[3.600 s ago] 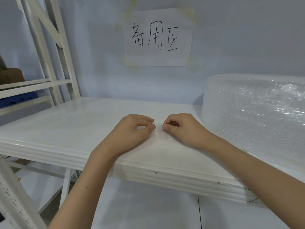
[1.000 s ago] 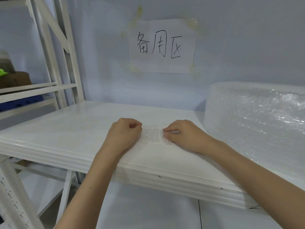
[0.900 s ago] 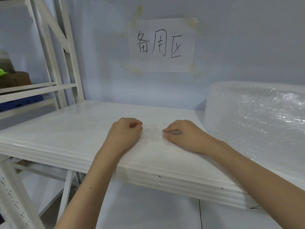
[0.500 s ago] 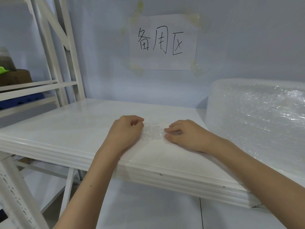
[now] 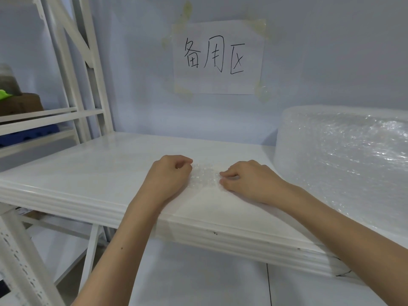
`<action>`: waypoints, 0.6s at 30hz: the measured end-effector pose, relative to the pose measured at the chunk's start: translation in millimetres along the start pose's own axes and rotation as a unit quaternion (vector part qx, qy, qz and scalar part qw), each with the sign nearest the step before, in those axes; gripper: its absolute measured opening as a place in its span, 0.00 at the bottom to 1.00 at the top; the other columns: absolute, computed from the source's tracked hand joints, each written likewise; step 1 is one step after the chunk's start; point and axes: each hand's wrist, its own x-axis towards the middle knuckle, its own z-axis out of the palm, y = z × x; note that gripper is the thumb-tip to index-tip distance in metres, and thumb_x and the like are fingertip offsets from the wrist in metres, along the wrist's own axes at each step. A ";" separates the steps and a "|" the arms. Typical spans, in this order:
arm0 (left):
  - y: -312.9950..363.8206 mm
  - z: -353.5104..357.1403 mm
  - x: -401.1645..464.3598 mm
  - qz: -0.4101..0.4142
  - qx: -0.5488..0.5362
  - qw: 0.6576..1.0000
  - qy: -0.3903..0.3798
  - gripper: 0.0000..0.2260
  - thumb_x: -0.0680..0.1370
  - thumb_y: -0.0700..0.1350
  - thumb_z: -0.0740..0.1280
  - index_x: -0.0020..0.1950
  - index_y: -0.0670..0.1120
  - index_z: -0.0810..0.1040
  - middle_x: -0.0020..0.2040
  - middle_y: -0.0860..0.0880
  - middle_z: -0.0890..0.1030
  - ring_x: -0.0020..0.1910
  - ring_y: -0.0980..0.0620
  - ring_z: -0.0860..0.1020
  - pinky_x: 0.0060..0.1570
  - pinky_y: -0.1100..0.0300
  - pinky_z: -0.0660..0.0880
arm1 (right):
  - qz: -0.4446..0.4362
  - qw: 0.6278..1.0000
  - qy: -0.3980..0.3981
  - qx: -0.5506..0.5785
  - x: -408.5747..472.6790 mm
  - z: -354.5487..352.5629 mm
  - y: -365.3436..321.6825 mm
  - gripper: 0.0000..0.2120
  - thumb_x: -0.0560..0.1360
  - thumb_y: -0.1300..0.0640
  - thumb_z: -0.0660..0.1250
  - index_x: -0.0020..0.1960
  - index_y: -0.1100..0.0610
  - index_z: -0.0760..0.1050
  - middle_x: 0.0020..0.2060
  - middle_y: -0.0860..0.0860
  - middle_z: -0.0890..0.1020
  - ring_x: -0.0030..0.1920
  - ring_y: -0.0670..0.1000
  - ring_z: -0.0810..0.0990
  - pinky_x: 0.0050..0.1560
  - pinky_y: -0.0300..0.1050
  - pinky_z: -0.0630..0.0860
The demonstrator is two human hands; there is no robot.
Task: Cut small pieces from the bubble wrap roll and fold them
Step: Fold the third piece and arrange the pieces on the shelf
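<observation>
A small clear piece of bubble wrap (image 5: pixel 205 176) lies flat on the white shelf board (image 5: pixel 88 171), between my two hands. My left hand (image 5: pixel 169 173) is curled and pinches the piece's left edge. My right hand (image 5: pixel 247 181) presses its fingertips on the piece's right edge. The big bubble wrap roll (image 5: pixel 344 160) stands at the right end of the shelf, close beside my right forearm. No cutting tool shows.
A paper sign with handwritten characters (image 5: pixel 218 57) is taped to the blue wall behind. White rack posts (image 5: pixel 72 69) rise at the left, with a brown box (image 5: pixel 19 104) on a neighbouring shelf. The shelf's front edge (image 5: pixel 220 235) runs under my forearms.
My hands have drawn apart since 3.6 s ago, and the small piece now shows spread between them. Over the last second the hands barely moved; the view shifted slightly.
</observation>
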 end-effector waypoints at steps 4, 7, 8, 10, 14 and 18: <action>0.3 -0.2 0.5 0.002 0.003 1.000 -0.004 0.14 0.79 0.44 0.61 0.61 0.52 0.81 0.60 0.56 0.81 0.52 0.59 0.73 0.48 0.68 0.65 | 0.009 1.000 0.005 -0.016 0.0 1.3 -2.6 0.19 0.74 0.46 0.57 0.55 0.57 0.78 0.57 0.53 0.81 0.57 0.55 0.77 0.57 0.47 0.72; 0.8 -0.5 -0.1 0.000 0.002 1.000 -0.006 0.14 0.79 0.45 0.61 0.62 0.52 0.81 0.59 0.55 0.81 0.52 0.58 0.74 0.51 0.66 0.65 | 0.010 0.999 0.016 -0.031 0.2 1.5 -6.4 0.19 0.75 0.48 0.56 0.55 0.56 0.79 0.57 0.50 0.82 0.57 0.55 0.76 0.58 0.50 0.70; 0.7 -0.5 -0.3 -0.001 0.002 1.000 -0.005 0.14 0.79 0.45 0.61 0.62 0.52 0.81 0.59 0.54 0.81 0.52 0.57 0.74 0.51 0.65 0.65 | 0.008 0.999 0.022 -0.037 0.7 2.3 -7.1 0.19 0.74 0.49 0.56 0.55 0.56 0.79 0.57 0.50 0.83 0.57 0.55 0.75 0.58 0.51 0.69; 0.7 -0.4 -0.3 -0.001 0.003 1.000 -0.005 0.14 0.79 0.45 0.61 0.61 0.52 0.81 0.59 0.54 0.81 0.52 0.57 0.74 0.50 0.66 0.65 | 0.005 0.998 0.031 -0.049 0.5 3.6 -8.0 0.19 0.74 0.49 0.55 0.55 0.56 0.79 0.55 0.50 0.83 0.55 0.56 0.75 0.58 0.52 0.69; 1.1 0.0 -0.4 0.002 0.003 1.000 -0.001 0.14 0.79 0.44 0.61 0.61 0.52 0.81 0.59 0.54 0.81 0.51 0.57 0.74 0.47 0.67 0.66 | 0.007 0.997 0.032 -0.067 -3.1 2.2 -11.1 0.19 0.76 0.48 0.54 0.53 0.55 0.80 0.45 0.50 0.82 0.49 0.56 0.73 0.55 0.51 0.69; 1.3 0.1 -0.5 0.001 0.004 1.000 -0.004 0.14 0.79 0.44 0.61 0.61 0.52 0.81 0.60 0.54 0.81 0.52 0.58 0.73 0.52 0.66 0.65 | 0.008 0.997 0.029 -0.072 -4.3 1.8 -13.3 0.19 0.76 0.49 0.54 0.52 0.55 0.80 0.43 0.50 0.81 0.49 0.56 0.73 0.55 0.52 0.68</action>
